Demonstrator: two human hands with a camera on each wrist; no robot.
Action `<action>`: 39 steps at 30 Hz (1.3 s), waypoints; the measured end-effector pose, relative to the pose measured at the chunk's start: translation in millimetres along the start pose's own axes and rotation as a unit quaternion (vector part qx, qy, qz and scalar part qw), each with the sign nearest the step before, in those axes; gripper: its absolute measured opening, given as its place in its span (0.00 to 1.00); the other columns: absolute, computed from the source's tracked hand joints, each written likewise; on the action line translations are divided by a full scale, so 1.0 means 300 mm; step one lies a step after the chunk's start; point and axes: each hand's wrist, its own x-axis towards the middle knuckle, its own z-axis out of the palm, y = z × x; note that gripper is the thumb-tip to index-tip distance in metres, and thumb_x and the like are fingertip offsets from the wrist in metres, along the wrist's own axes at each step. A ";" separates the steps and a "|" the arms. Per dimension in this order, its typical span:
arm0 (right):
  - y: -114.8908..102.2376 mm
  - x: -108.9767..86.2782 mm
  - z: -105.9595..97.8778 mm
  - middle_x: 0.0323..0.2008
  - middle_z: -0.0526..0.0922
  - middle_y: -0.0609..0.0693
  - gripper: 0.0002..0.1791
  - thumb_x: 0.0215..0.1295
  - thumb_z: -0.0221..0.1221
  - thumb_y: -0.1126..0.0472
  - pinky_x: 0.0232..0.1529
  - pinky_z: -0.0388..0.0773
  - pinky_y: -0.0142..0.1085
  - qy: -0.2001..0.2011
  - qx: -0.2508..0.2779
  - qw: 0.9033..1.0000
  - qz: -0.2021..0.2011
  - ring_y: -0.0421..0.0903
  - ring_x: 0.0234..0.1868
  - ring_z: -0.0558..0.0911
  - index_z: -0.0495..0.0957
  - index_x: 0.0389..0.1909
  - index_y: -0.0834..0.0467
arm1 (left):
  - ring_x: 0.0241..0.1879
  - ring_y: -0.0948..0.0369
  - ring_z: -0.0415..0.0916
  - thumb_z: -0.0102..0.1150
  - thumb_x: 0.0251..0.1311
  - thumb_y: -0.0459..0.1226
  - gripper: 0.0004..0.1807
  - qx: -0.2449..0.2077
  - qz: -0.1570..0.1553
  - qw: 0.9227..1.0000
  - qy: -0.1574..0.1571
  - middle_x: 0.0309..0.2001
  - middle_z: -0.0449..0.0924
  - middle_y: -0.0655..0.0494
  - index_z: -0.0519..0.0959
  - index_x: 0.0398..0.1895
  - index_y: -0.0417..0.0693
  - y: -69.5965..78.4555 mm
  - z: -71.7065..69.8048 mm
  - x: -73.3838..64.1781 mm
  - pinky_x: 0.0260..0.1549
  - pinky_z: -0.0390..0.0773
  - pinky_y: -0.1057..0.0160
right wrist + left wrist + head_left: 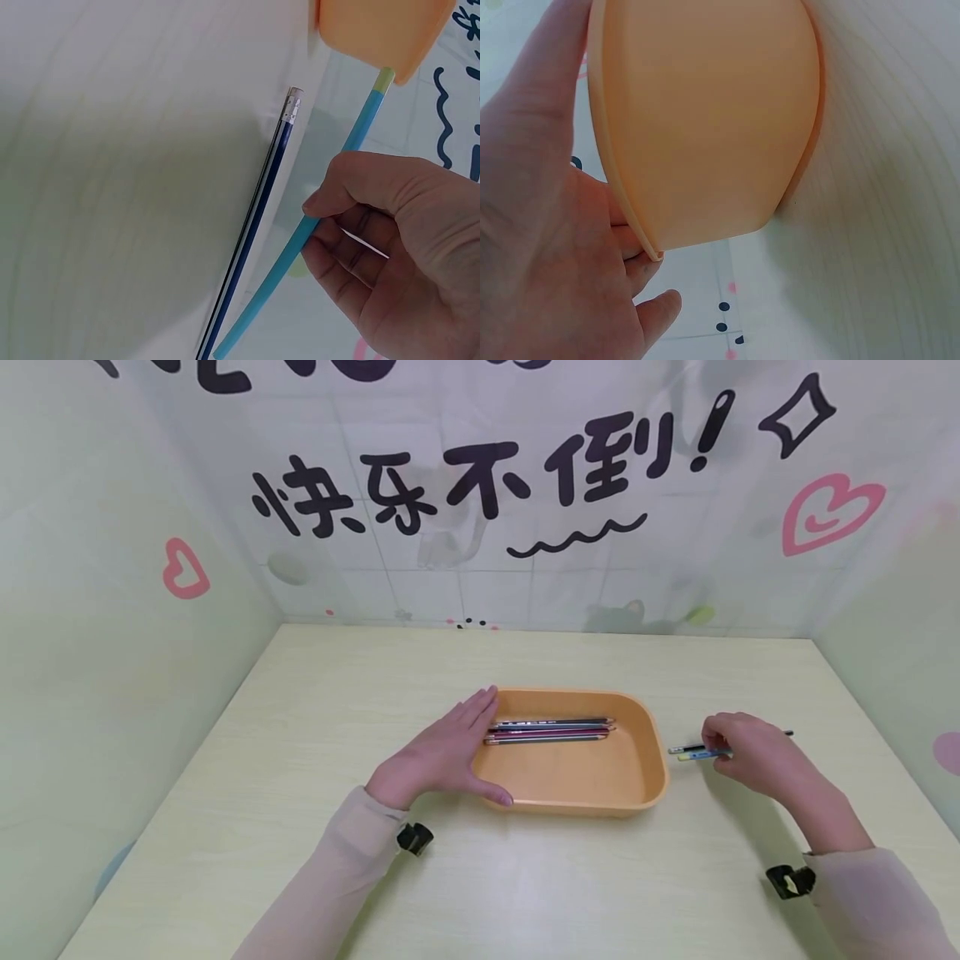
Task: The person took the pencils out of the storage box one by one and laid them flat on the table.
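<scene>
An orange plastic tray [562,781] stands on the table with several dark and reddish pencils [551,732] lying side by side across its back half. My left hand [444,752] rests on the tray's left end, fingers stretched along the rim and thumb spread toward the front corner. To the right of the tray, my right hand [761,758] pinches a light blue pencil [274,274] with a yellow end between thumb and fingers. Beside it on the tabletop lies a dark blue striped pencil [259,206] with an eraser; in the head view the hand partly covers both.
The pale wood-grain table [300,710] carries the tray near its middle. A white backdrop [420,539] with black lettering rises behind the table, and pale side panels stand left and right. Small black cameras [415,838] are worn at both wrists.
</scene>
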 end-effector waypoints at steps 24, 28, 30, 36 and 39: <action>0.030 0.009 0.038 0.22 0.70 0.43 0.15 0.44 0.65 0.76 0.29 0.63 0.33 0.008 -0.020 1.000 -0.021 0.42 0.27 0.67 0.72 0.23 0.54 | 0.82 0.52 0.30 0.66 0.40 0.73 0.75 0.009 0.003 1.000 0.004 0.82 0.30 0.47 0.39 0.80 0.39 0.002 -0.001 0.000 0.81 0.41 0.55; 0.031 0.009 0.040 0.21 0.69 0.43 0.16 0.43 0.64 0.76 0.28 0.62 0.33 0.008 -0.023 0.999 -0.023 0.42 0.27 0.66 0.71 0.22 0.54 | 0.82 0.53 0.30 0.67 0.41 0.73 0.75 0.006 0.002 1.000 0.004 0.82 0.29 0.48 0.39 0.80 0.39 0.002 -0.002 -0.001 0.81 0.41 0.55; 0.030 0.007 0.041 0.21 0.69 0.43 0.16 0.43 0.64 0.76 0.28 0.62 0.33 0.009 -0.025 0.999 -0.024 0.42 0.27 0.66 0.71 0.22 0.53 | 0.82 0.53 0.30 0.67 0.41 0.72 0.75 0.004 0.002 1.000 0.004 0.82 0.29 0.48 0.39 0.80 0.39 0.002 -0.002 -0.001 0.81 0.41 0.55; 0.032 0.004 0.045 0.21 0.70 0.43 0.17 0.43 0.64 0.77 0.28 0.63 0.33 0.009 -0.024 0.999 -0.023 0.42 0.26 0.66 0.71 0.21 0.53 | 0.82 0.53 0.30 0.67 0.40 0.73 0.75 0.005 0.003 1.000 0.004 0.82 0.29 0.48 0.39 0.80 0.40 0.002 -0.002 -0.001 0.81 0.41 0.55; 0.032 0.005 0.046 0.21 0.70 0.43 0.16 0.43 0.64 0.77 0.28 0.63 0.34 0.005 -0.023 1.000 -0.020 0.42 0.26 0.66 0.71 0.22 0.54 | 0.82 0.53 0.30 0.66 0.40 0.73 0.75 0.005 0.001 1.000 0.002 0.82 0.29 0.48 0.38 0.80 0.40 0.003 -0.002 0.000 0.81 0.41 0.55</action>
